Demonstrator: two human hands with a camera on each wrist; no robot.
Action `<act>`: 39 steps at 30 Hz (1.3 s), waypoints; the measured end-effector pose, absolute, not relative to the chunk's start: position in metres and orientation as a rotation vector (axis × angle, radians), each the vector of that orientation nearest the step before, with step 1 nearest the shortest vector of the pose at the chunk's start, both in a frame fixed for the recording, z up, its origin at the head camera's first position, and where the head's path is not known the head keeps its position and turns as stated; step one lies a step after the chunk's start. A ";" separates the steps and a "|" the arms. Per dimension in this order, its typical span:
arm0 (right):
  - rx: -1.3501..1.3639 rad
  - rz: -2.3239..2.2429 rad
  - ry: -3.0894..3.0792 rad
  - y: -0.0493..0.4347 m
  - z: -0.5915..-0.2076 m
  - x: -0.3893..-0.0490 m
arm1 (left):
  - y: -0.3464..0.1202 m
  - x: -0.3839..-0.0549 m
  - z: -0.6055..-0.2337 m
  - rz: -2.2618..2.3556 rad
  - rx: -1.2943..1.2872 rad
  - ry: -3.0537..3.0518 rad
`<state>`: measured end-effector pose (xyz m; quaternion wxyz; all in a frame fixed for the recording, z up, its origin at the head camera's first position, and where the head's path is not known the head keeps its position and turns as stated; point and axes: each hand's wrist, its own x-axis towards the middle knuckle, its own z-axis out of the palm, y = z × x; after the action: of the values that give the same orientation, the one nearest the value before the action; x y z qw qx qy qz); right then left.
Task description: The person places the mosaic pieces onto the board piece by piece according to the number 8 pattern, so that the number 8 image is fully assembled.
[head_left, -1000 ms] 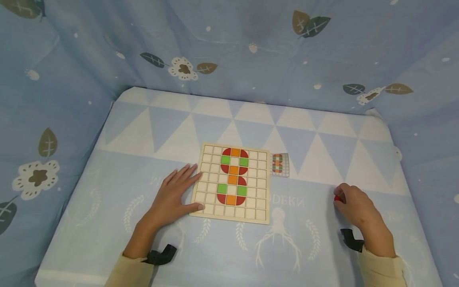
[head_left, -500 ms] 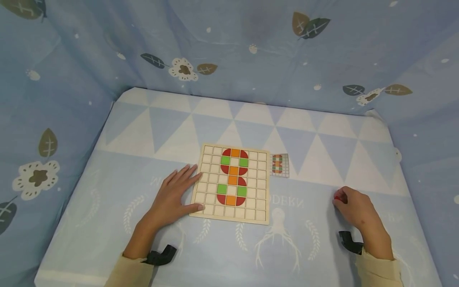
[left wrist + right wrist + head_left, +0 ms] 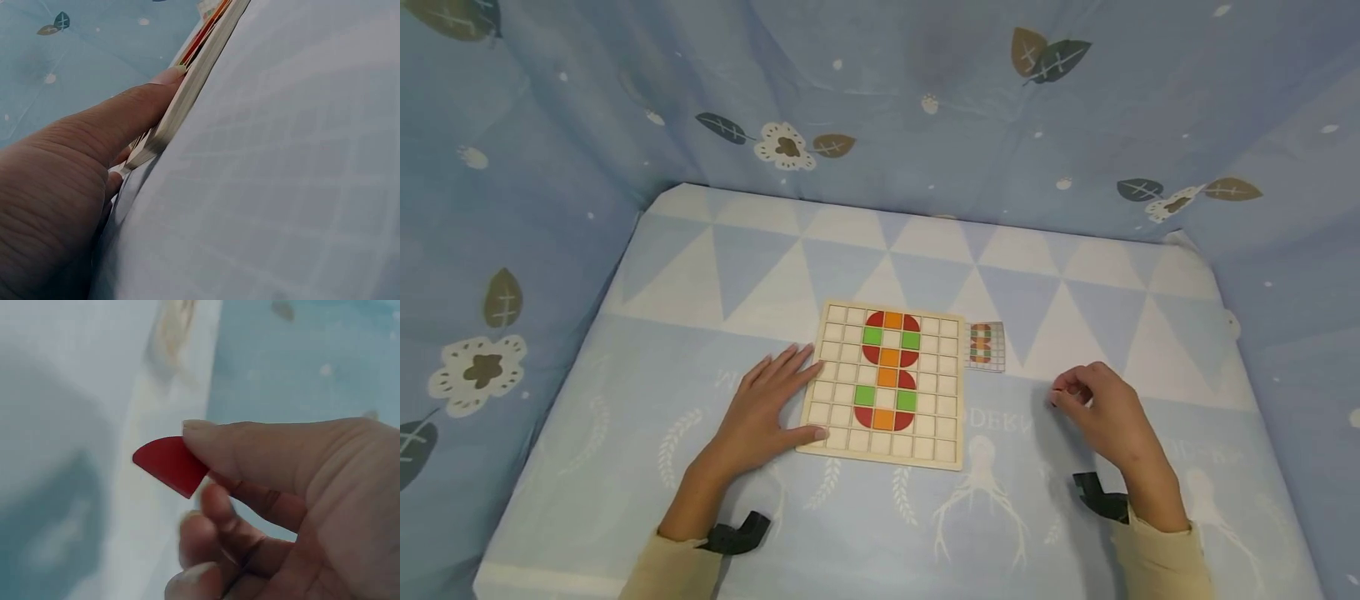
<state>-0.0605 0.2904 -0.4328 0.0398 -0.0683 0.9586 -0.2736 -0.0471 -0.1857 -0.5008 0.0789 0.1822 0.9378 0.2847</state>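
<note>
A square wooden grid board (image 3: pixel 940 429) lies on the table, with red, orange and green tiles set in its cells in a figure like an 8. Left of the upper orange-and-red part of the lower loop, one cell shows bare wood. My left hand (image 3: pixel 758 412) rests at the board's left edge, fingers spread and thumb on the near corner. To the right of the board, my right hand (image 3: pixel 1108 417) is raised over the cloth. It pinches a red quarter-circle tile (image 3: pixel 169 464) between thumb and fingers, seen plainly in the right wrist view.
A small pattern card (image 3: pixel 987 347) lies against the board's right side, printed with a similar coloured figure. Patterned cloth covers the table (image 3: pixel 700 267), and blue fabric walls (image 3: pixel 880 100) rise at the back and sides. Each wrist carries a black camera mount (image 3: pixel 739 533).
My right hand, holding the red tile, has moved left toward the board after drifting slightly nearer the body. My left hand and the board stay where they were.
</note>
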 end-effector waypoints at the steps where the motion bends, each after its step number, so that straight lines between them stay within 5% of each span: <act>1: -0.242 -0.861 2.938 0.283 -0.431 -0.064 | -0.186 -0.047 -0.501 0.856 0.546 2.803; 25: -0.809 -1.036 2.445 0.118 -0.443 -0.131 | -0.189 -0.046 -0.501 0.874 0.552 2.798; 39: -0.981 -0.841 2.447 0.083 -0.459 -0.149 | -0.191 -0.048 -0.503 0.845 0.590 2.811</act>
<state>-0.1489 0.0827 -0.4592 0.1861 -0.3483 0.8689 -0.2986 -0.0484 -0.1906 -0.5027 0.0738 0.1965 0.9363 0.2815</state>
